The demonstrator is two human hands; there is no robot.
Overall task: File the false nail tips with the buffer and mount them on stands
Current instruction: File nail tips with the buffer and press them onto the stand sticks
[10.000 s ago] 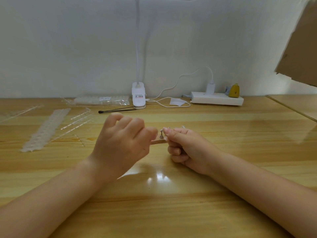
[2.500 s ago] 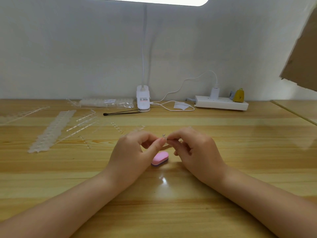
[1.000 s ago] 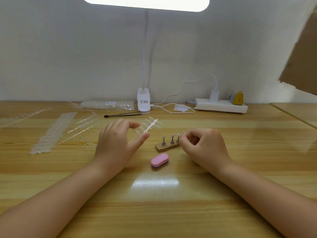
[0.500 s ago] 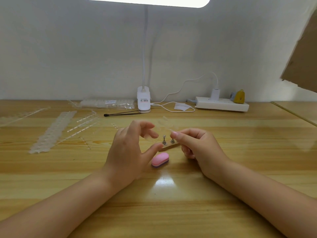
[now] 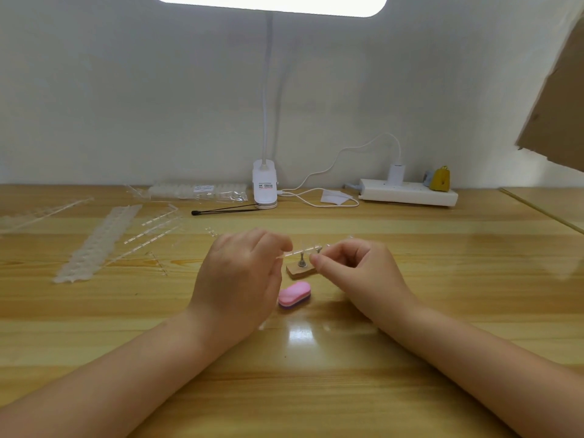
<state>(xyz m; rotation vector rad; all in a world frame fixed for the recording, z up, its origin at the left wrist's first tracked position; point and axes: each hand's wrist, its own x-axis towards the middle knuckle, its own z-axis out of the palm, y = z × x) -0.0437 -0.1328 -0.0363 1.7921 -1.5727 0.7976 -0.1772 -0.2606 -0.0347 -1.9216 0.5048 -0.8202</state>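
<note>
A clear strip of false nail tips [image 5: 304,250] is held level above the table between both hands. My left hand [image 5: 240,279] pinches its left end and my right hand [image 5: 357,273] pinches its right end. Below the strip, a small wooden block [image 5: 295,272] carries metal stands [image 5: 302,260]; my right hand hides part of it. A pink oval buffer [image 5: 294,294] lies on the table in front of the block, between my wrists, and neither hand touches it.
More clear nail-tip strips [image 5: 94,245] lie at the left. A bag of tips [image 5: 199,191], a black-tipped stick [image 5: 227,211], a clip lamp [image 5: 264,184], a white cable [image 5: 316,197] and a power strip [image 5: 407,192] line the back wall. Cardboard [image 5: 559,102] hangs upper right.
My left hand picked up a strip of tips from the table and brought it to my right hand. Both hands now hold it above the stand block.
</note>
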